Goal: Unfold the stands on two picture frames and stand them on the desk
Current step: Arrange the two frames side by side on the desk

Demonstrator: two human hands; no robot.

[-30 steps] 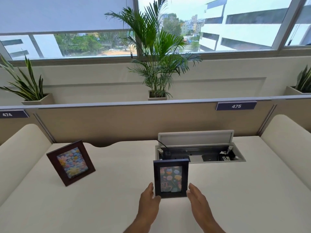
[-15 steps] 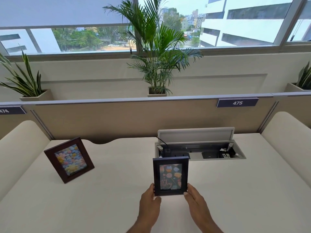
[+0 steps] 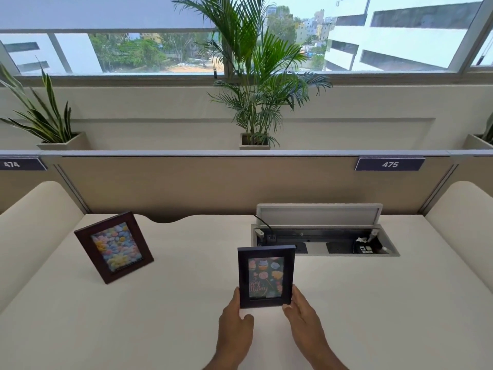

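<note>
A dark blue picture frame with a cupcake picture stands upright in the middle of the white desk. My left hand touches its lower left edge and my right hand touches its lower right edge, fingers around the bottom corners. A brown picture frame with a pastel flower picture stands leaning back at the desk's left; no hand is near it. The stands behind both frames are hidden.
An open cable box with its lid raised is sunk into the desk behind the blue frame. A beige partition closes the back, with rounded side dividers left and right. Potted plants stand on the ledge beyond.
Both hands have closed in from beside the blue frame onto its lower corners. The frame stays upright in about the same spot. The brown frame has not moved.
</note>
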